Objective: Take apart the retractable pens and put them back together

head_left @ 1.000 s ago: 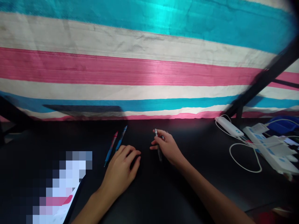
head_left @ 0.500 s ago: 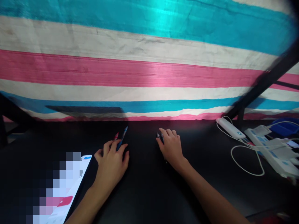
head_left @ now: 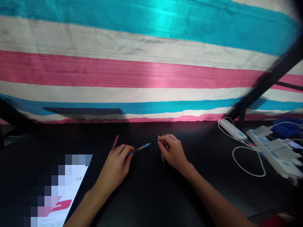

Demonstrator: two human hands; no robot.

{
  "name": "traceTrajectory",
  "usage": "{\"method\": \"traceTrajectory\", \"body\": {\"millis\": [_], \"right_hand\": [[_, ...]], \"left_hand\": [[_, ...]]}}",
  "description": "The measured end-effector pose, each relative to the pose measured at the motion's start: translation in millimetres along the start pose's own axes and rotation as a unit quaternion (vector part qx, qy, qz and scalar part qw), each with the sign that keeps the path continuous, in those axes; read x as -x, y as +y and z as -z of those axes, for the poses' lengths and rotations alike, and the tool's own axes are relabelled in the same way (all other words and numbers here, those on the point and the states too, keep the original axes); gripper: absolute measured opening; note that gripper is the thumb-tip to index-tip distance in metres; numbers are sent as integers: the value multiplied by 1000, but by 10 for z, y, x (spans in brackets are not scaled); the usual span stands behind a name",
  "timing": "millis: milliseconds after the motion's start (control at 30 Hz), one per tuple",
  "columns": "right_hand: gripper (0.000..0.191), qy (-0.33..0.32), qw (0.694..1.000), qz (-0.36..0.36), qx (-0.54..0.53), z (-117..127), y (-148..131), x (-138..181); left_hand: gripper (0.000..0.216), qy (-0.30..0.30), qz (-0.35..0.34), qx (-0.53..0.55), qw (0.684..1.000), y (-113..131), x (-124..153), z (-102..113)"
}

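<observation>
A blue pen (head_left: 143,147) is pinched between the thumb and fingers of my left hand (head_left: 120,157), its tip pointing right and slightly away from me. Just beyond that hand lies a red pen (head_left: 115,142), its near end hidden by the knuckles. My right hand (head_left: 173,148) is closed with curled fingers over a small group of pens. A grey and black pen (head_left: 162,157) shows below its thumb. Dark and red pen ends peek out above the fingers, while the rest is covered.
A lit tablet-like screen (head_left: 71,189), partly pixelated, lies at the left on the black table (head_left: 142,195). On the right are a white device (head_left: 233,130), a looped white cable (head_left: 248,175) and a power strip (head_left: 272,154) with plugs. A striped sheet (head_left: 151,75) hangs behind.
My left hand has turned the blue pen from pointing away to pointing right, leaving the red pen in plain view. The right-hand fingers have curled in over the pens.
</observation>
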State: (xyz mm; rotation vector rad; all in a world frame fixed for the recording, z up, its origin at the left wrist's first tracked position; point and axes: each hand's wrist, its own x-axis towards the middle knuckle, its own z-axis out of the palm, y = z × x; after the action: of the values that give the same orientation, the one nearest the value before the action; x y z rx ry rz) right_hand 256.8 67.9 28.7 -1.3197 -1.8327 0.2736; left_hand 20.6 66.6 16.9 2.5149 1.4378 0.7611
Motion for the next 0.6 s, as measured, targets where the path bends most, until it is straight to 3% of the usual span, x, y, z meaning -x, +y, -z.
{"method": "traceTrajectory", "body": {"millis": [133, 267, 400, 600], "right_hand": [[23, -94, 994, 9, -52, 21, -113, 44], [17, -200, 977, 26, -72, 70, -201, 78], [17, -205, 973, 2, -109, 124, -221, 67], [18, -219, 948, -113, -201, 106, -160, 46]], "left_hand": [[17, -19, -78, 127, 989, 134, 27, 16], [17, -7, -103, 142, 984, 170, 54, 10], [16, 28, -103, 118, 987, 91, 46, 11], [21, 85, -111, 97, 985, 17, 15, 49]]}}
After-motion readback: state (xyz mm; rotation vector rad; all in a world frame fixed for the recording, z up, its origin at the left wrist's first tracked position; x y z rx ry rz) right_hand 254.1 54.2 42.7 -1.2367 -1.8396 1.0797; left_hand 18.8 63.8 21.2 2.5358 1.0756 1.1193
